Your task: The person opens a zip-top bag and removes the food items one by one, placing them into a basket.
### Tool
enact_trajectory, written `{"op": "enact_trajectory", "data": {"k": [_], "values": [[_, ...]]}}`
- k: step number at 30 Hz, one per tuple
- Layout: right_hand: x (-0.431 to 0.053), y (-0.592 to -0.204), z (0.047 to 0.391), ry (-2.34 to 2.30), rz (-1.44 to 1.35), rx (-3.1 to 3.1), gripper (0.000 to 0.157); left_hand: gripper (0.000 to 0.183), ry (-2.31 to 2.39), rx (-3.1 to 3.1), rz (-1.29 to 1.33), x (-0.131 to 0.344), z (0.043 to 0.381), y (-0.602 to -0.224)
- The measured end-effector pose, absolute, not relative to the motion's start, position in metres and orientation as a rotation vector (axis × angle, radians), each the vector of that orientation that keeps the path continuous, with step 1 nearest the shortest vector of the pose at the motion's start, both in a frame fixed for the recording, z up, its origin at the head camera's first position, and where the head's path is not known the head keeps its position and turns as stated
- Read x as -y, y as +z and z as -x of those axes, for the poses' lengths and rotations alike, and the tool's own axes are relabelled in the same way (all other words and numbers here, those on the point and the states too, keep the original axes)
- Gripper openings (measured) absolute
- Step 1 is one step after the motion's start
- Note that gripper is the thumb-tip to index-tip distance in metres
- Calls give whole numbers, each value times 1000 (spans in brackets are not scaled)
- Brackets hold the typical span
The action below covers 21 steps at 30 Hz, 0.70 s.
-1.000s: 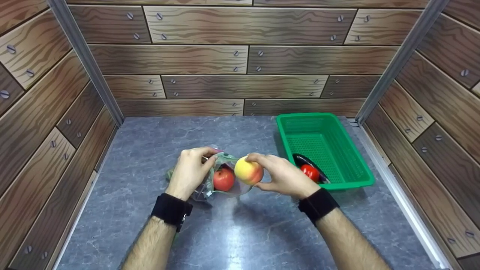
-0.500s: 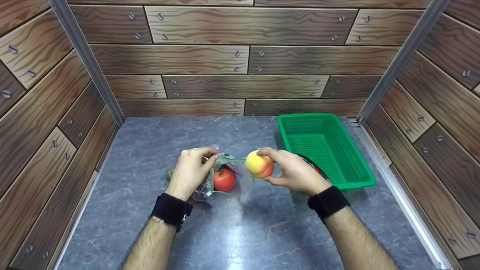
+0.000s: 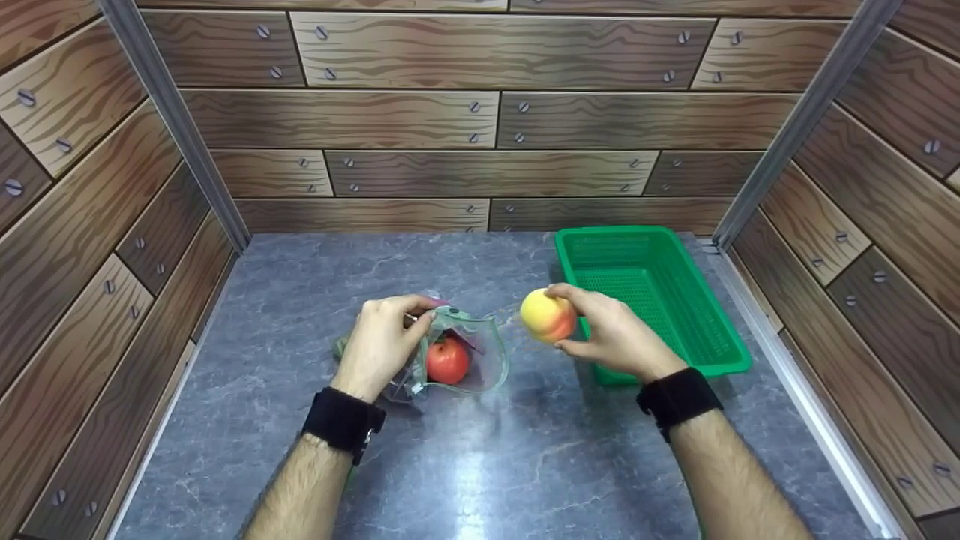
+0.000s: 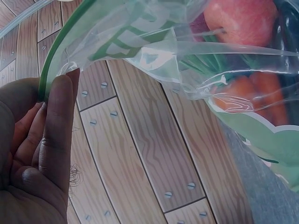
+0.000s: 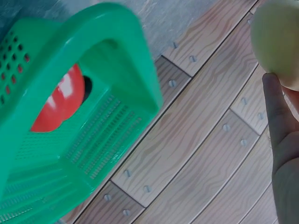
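Note:
My left hand (image 3: 384,341) pinches the green-edged rim of a clear plastic bag (image 3: 487,356), whose mouth gapes to the right. A red apple (image 3: 448,359) lies inside. Through the film, the left wrist view shows orange carrots (image 4: 261,93) and something dark beside the apple. My right hand (image 3: 619,330) holds a yellow and red peach (image 3: 541,315) between thumb and fingers, in the air between the bag and the green basket (image 3: 701,300). In the right wrist view only part of the peach (image 5: 278,42) shows, at the upper right.
The green basket stands at the back right. A shiny red tomato (image 5: 63,100) and a dark piece lie in it, hidden behind my right hand in the head view. Wood-patterned walls (image 3: 495,120) enclose the grey marbled table (image 3: 555,480) at the back and sides.
My right hand has moved the peach right and slightly away, from over the bag's mouth toward the basket. My left hand keeps its grip on the bag's rim.

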State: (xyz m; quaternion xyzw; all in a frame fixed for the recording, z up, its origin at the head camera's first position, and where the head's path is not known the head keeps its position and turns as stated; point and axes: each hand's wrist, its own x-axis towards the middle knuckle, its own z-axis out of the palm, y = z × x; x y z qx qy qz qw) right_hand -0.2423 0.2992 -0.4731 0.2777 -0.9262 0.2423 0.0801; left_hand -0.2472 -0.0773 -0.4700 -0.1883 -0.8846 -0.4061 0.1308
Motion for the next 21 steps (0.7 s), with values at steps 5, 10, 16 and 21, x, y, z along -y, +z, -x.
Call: {"op": "enact_trajectory", "data": {"k": [5, 10, 16, 21], "values": [[-315, -477, 244, 775, -753, 2808, 79, 17, -1164, 2573, 547, 77, 247, -470], [-331, -481, 246, 790, -699, 2810, 78, 18, -1155, 2570, 550, 76, 246, -471], [-353, -483, 245, 787, -588, 2847, 79, 17, -1156, 2573, 546, 76, 246, -470], [-373, -485, 243, 787, -494, 2894, 78, 16, -1156, 2578, 544, 77, 245, -469]]}}
